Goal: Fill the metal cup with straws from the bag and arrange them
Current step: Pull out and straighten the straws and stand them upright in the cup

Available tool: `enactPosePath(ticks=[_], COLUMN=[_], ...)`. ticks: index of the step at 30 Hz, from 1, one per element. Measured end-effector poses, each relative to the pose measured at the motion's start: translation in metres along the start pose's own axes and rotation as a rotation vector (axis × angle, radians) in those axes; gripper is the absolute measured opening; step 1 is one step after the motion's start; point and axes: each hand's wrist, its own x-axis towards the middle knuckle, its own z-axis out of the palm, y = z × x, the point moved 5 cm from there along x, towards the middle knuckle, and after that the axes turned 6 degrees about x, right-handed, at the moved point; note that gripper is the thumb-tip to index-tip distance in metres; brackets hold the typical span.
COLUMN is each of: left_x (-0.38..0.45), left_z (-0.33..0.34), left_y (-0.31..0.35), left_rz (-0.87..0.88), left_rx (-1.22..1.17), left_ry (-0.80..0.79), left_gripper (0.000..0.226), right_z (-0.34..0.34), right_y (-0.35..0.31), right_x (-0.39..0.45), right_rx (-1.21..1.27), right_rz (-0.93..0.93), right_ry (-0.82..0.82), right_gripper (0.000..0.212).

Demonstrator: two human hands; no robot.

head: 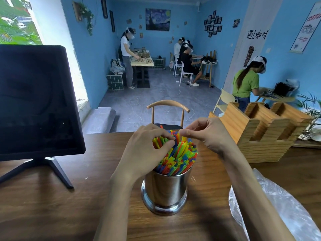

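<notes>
A shiny metal cup (165, 190) stands on the wooden table (52, 206), packed with several colourful straws (178, 157) that fan out above its rim. My left hand (147, 146) curls over the left side of the bunch, fingers and thumb gripping some straws near their tops. My right hand (206, 134) hovers at the upper right of the bunch, thumb and fingers curled at the straw tips; whether it pinches a straw is hidden. A clear plastic bag (278, 206) lies flat to the right of the cup.
A dark monitor (34, 101) on a stand fills the left side of the table. A wooden organiser box (260, 133) sits at the right rear. A chair (168, 115) stands behind the table. Several people work further back in the room.
</notes>
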Motion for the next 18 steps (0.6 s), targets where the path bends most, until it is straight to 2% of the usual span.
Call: enactPosePath(ticks=[3, 6, 11, 15, 18], left_x=[0.0, 0.0, 0.001, 0.001, 0.002], left_z=[0.0, -0.004, -0.003, -0.001, -0.002], left_y=[0.001, 0.004, 0.004, 0.003, 0.004], left_rz=[0.014, 0.021, -0.013, -0.008, 0.016], left_rx=[-0.006, -0.031, -0.033, -0.064, -0.125], left_ry=[0.005, 0.034, 0.016, -0.009, 0.024], left_gripper=[0.013, 0.021, 0.025, 0.02, 0.01], right_z=[0.0, -0.002, -0.001, -0.005, -0.01], right_y=[-0.009, -0.025, -0.07, -0.088, -0.088], right_x=[0.001, -0.002, -0.023, -0.034, -0.033], right_rx=[0.026, 0.113, 0.325, 0.438, 0.54], right_rz=[-0.017, -0.15, -0.394, -0.542, -0.555], right_ry=[0.032, 0.135, 0.19, 0.262, 0.338], right_gripper=[0.033, 0.041, 0.02, 0.018, 0.021])
